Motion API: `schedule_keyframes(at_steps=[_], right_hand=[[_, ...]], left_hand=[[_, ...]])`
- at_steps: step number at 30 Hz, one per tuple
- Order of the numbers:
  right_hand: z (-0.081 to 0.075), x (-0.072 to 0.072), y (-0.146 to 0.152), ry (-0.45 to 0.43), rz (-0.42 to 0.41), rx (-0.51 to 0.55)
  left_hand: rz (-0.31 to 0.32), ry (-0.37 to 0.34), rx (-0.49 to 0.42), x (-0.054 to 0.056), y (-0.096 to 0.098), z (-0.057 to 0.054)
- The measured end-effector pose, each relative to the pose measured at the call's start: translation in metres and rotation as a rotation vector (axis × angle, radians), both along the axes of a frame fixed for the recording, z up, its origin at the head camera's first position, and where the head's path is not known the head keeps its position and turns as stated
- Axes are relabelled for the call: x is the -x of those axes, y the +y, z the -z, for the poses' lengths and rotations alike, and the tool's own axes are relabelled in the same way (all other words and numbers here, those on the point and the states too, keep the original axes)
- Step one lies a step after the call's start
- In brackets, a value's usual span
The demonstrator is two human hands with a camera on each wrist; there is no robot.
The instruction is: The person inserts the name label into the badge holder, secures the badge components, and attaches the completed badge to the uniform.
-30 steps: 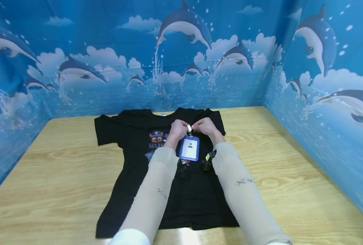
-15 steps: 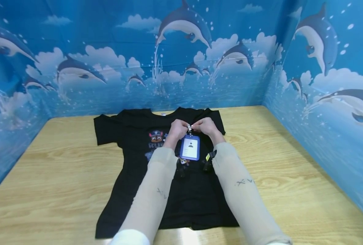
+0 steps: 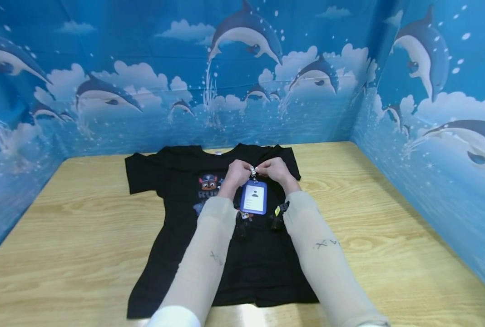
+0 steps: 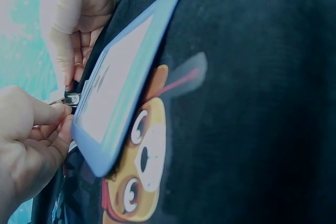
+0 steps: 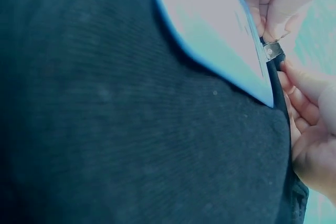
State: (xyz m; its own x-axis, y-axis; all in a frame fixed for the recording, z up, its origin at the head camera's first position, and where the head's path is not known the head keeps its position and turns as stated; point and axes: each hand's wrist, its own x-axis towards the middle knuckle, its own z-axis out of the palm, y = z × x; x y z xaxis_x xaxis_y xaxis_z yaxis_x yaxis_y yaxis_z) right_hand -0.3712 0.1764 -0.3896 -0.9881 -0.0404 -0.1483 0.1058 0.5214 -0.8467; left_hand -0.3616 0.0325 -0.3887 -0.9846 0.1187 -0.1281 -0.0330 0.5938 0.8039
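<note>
A black printed T-shirt [image 3: 185,236] lies spread on the table. On its chest rests a blue-framed ID badge [image 3: 254,199], its metal clip [image 3: 253,171] at the top. My left hand [image 3: 238,172] pinches this clip between thumb and fingers; in the left wrist view the badge [image 4: 126,77] tilts up off the cloth. Just right of the clip, my right hand [image 3: 276,170] has thumb and fingertips together. In the right wrist view, that right hand [image 5: 315,124] pinches a raised fold of the shirt [image 5: 131,145] beside the clip [image 5: 273,51]. How the clip's jaws sit is too small to tell.
The wooden table [image 3: 389,218] extends on both sides of the shirt. A blue dolphin-print curtain [image 3: 144,54] stands along the back and right edges. Dark wrist cameras [image 3: 276,221] hang under the forearms.
The metal clip looked bright and flat a second ago and now shows darker, with a different tilt. The badge has shifted very slightly right. Both hands have stayed nearly in place.
</note>
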Motion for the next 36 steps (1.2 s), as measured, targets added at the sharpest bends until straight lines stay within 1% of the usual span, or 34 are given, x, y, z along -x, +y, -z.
schedule_keyframes(at_steps=[3, 7, 11, 15, 21, 26, 36], right_hand=[[-0.0010, -0.0013, -0.0003, 0.008, -0.024, -0.004], [-0.0018, -0.0025, -0.0003, 0.005, -0.031, -0.017], [-0.0014, -0.0026, 0.0003, -0.009, -0.026, -0.020], [-0.0012, -0.0023, 0.0000, -0.013, -0.020, -0.001], [-0.0005, -0.0027, -0.0013, -0.012, -0.005, 0.005], [0.0008, -0.0030, -0.0016, -0.020, 0.005, 0.011], [0.0019, -0.0015, -0.0012, -0.007, -0.005, -0.003]], left_hand=[[0.002, 0.002, 0.006, -0.0003, -0.0002, -0.0007], [0.003, 0.004, 0.007, -0.0012, -0.0002, -0.0004], [0.006, 0.005, 0.001, -0.0011, -0.0004, 0.0011], [0.000, -0.002, -0.010, -0.0006, -0.0005, 0.0007], [-0.013, -0.010, 0.008, -0.0018, 0.0006, -0.0030], [-0.015, -0.014, 0.016, -0.0011, 0.0020, -0.0011], [-0.015, 0.044, 0.030, -0.0025, 0.0024, -0.0008]])
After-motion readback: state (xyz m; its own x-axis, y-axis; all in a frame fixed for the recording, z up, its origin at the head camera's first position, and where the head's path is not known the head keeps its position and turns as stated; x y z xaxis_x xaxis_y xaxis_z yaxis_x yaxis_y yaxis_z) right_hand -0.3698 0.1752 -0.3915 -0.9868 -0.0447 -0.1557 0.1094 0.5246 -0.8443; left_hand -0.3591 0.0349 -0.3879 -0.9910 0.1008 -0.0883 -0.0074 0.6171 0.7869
